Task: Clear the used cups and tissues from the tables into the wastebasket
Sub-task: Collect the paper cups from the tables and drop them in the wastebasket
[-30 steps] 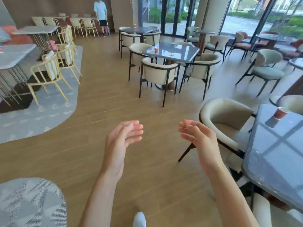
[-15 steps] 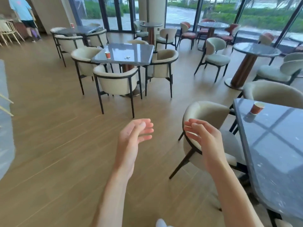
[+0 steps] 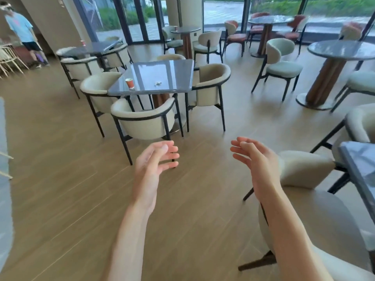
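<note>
A: Hands? 
B: Left hand (image 3: 155,159) and right hand (image 3: 256,161) relaxed, empty, lower centre.

A: Targets? 
B: Orange cup (image 3: 129,83) and crumpled tissue (image 3: 157,84) on square table (image 3: 172,69), upper centre.

Single head-worn view; looks forward and down; hands near.

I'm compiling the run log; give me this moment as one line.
left hand: open, empty | right hand: open, empty | orange cup upright and crumpled tissue on square table ahead | wastebasket: not visible
</note>
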### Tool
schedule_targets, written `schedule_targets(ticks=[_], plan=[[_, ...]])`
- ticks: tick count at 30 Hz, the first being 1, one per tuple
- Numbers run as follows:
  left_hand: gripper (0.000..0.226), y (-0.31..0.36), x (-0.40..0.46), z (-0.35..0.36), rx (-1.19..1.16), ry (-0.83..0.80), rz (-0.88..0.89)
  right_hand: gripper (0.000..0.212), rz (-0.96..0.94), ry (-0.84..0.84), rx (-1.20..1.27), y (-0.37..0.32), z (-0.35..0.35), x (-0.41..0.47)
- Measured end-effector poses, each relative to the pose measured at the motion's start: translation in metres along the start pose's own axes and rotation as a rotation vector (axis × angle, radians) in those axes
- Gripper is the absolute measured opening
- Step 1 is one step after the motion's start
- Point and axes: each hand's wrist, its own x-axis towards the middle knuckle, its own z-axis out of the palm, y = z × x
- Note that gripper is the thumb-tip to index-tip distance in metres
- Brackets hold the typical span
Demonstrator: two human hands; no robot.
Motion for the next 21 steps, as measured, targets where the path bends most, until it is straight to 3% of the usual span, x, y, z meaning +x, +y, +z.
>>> schedule_targets(ticks=[9, 17, 21], plan=[[0.028, -0.058, 0.162, 0.097, -0.07, -0.267, -0.146, 0.018, 0.012, 0.231, -0.056, 0.013, -0.009, 0.137], [0.022, -0.087, 0.329, 0.213, -0.1, -0.652, -0.249, 0.019, -0.013, 0.664, -0.139, 0.004, -0.05, 0.237], [0.03, -0.09, 0.379, 0.293, -0.109, -0.848, -0.277, 0.019, -0.05, 0.865, -0.145, -0.007, -0.071, 0.267]])
